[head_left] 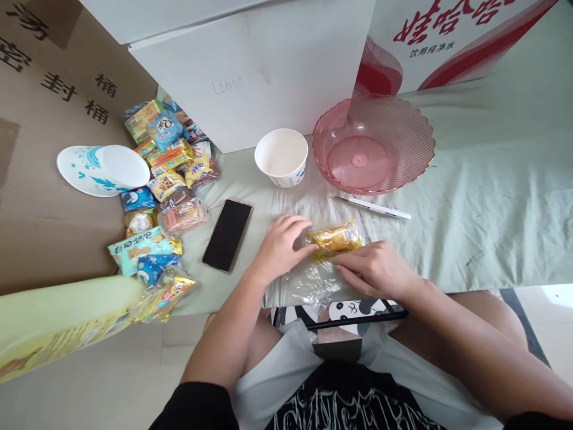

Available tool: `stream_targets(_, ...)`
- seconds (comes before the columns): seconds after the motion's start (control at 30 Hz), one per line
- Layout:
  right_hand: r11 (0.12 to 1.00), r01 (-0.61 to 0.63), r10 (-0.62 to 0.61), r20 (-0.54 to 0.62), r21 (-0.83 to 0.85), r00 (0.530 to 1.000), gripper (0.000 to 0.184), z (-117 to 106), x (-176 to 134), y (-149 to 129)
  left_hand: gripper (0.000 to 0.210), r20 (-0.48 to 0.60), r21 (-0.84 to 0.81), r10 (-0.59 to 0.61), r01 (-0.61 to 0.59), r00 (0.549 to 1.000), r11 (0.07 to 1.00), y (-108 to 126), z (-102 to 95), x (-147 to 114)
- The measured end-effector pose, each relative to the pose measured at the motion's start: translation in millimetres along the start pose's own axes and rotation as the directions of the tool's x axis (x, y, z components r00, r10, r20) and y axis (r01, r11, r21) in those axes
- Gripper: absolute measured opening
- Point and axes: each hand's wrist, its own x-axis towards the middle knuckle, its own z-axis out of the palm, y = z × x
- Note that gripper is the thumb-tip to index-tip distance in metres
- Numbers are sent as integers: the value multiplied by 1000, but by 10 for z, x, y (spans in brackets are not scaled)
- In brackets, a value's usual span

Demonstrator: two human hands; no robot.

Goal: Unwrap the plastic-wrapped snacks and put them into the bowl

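A yellow snack packet in shiny wrapping lies on the cloth in front of me. My left hand is at its left end, thumb and fingers apart, with the thumb tip touching or nearly touching the wrapping. By the packet's lower right edge is my right hand, its fingers stretched toward it and slightly apart. Clear crumpled plastic spreads below the packet, between my hands. Whether the right fingertips touch this plastic is hard to make out.
A paper cup, a pink ribbed bowl and a white pen-like cutter lie beyond my hands. To the left are a black phone, heaped snack packets and a tipped paper cup. Boxes stand behind.
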Motion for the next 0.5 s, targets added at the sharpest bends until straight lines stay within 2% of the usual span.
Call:
stream_targets(0.07, 998, -63, 61, -61, -29, 996, 27, 16, 5, 6, 17, 54, -19, 18, -17, 998, 1000, 24, 4, -11)
stream_targets(0.13, 994, -99, 93, -113, -49, 989, 25, 42, 19, 13, 24, 50, -83, -3, 7, 999, 997, 42, 11, -22)
stream_targets(0.2, 991, -123, 114, -137, -61, 984, 29, 80, 30, 20, 27, 52, -194, -97, 105, 994, 975, 55, 28, -27)
stream_targets(0.3, 985, -168, 159, -184, -38, 970, 50, 143, 34, 26, 35, 173, -474, -249, 302, 953, 827, 87, 62, -32)
stream_targets(0.37, 983, -183, 184, -248, 26, 951, 58, 167, 34, 31, 43, 273, -623, -258, 375, 927, 686, 124, 83, -39)
stream_targets(0.43, 979, -168, 197, -306, 117, 931, 54, 164, 39, 40, 47, 333, -698, -240, 410, 912, 587, 164, 95, -46)
stream_targets(0.5, 974, -119, 183, -358, 194, 916, 46, 134, 49, 54, 47, 323, -732, -270, 420, 907, 536, 187, 97, -43)
